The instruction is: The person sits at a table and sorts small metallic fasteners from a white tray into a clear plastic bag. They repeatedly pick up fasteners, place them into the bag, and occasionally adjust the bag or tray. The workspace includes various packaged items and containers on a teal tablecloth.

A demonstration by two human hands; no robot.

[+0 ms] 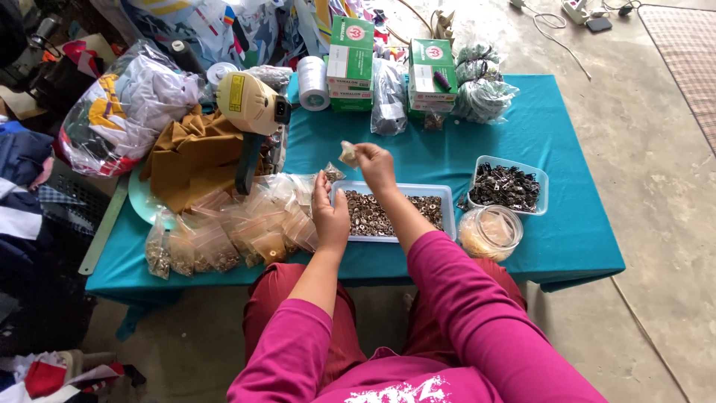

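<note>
Right hand fingers pinch a small clear bag held above the teal desk. Left hand fingers pinch another small bag beside a tray of metal rings. Filled bags lie left.

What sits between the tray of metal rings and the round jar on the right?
Nothing: in the head view only bare teal tablecloth separates the tray from the jar.

teal tablecloth, magenta sleeves, mustard-brown fabric, green-and-white boxes, plaid rug.
</note>
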